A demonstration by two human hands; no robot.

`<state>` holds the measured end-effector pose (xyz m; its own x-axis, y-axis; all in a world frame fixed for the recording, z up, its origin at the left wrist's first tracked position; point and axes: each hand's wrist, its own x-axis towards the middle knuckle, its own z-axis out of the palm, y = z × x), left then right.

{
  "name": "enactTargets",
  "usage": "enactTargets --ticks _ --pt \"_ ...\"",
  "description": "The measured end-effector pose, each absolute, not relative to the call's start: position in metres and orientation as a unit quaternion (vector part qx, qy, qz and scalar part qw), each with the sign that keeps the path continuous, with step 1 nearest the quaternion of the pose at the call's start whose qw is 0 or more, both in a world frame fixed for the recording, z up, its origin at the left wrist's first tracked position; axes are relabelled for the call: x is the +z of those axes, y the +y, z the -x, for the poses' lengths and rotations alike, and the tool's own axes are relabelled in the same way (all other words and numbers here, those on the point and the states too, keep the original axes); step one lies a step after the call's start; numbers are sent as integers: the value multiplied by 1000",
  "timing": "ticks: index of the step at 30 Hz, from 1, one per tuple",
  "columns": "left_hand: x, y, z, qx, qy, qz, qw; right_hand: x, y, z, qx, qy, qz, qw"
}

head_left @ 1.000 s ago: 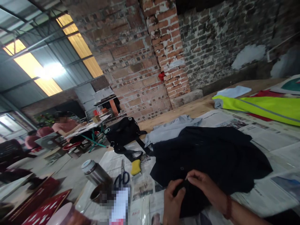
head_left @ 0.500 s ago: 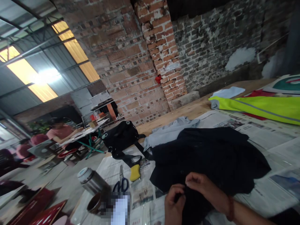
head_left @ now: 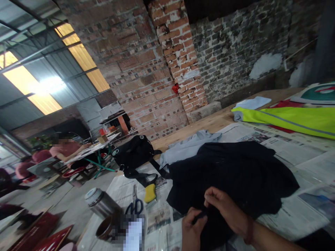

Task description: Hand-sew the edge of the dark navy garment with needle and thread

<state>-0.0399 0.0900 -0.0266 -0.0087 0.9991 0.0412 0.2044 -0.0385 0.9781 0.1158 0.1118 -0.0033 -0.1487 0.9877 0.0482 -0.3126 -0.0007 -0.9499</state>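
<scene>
A dark navy, nearly black garment (head_left: 230, 170) lies spread over the newspaper-covered table. At its near edge, my left hand (head_left: 193, 225) is closed on a fold of the dark cloth, which shows between thumb and fingers. Just to the right and slightly higher, my right hand (head_left: 218, 200) pinches with its fingertips at the same cloth; whether something small is also held there is too dark to tell. A red band circles my right wrist. Under the hands, part of the garment hangs toward me.
Left of the garment are scissors (head_left: 134, 204), a yellow-handled tool (head_left: 150, 193), a steel flask (head_left: 101, 202) and a brown cup (head_left: 104, 226). Behind lie a black bag (head_left: 134, 151) and grey cloth (head_left: 188, 146). A yellow-green vest (head_left: 293, 120) and an iron (head_left: 320, 93) are at right.
My right hand has shifted slightly up and left. My left hand has turned a little, and dark cloth now shows between its thumb and fingers.
</scene>
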Motion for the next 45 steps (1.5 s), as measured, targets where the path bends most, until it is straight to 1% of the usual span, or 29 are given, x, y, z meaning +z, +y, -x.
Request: enactTargets --ticks 3,6,10,13,18,24,28,32,34,35,37,39,40,42,45 --pt "-27 87 42 461 539 -512 484 0 120 -118 620 -409 363 563" --pt "-25 84 42 490 525 -443 536 2 127 -125 623 -401 360 567" --pt "-20 82 40 510 517 -398 561 12 130 -135 658 -391 331 551" --pt "-20 81 39 500 533 -355 584 24 131 -145 685 -372 284 558" --pt "-19 79 41 500 551 -365 560 45 138 -168 672 -366 259 589" --pt "-7 77 41 508 562 -457 466 59 145 -187 634 -362 252 635" --pt "-10 76 41 503 568 -457 464 57 152 -189 593 -342 245 687" --pt "-13 76 42 500 568 -460 465 53 155 -186 539 -331 278 723" --pt "-14 76 41 502 558 -475 458 51 151 -181 511 -393 325 692" --pt "-14 76 41 504 552 -487 451 50 148 -178 495 -450 355 653" --pt "-13 76 42 509 541 -510 433 46 141 -170 447 -593 389 546" --pt "-12 75 41 508 533 -531 420 41 133 -162 378 -727 364 444" --pt "-11 74 41 503 528 -542 418 38 130 -159 338 -776 344 406" --pt "-8 73 41 493 522 -561 412 34 123 -154 265 -841 323 343" --pt "-5 71 39 488 521 -574 401 31 117 -152 190 -878 344 272"
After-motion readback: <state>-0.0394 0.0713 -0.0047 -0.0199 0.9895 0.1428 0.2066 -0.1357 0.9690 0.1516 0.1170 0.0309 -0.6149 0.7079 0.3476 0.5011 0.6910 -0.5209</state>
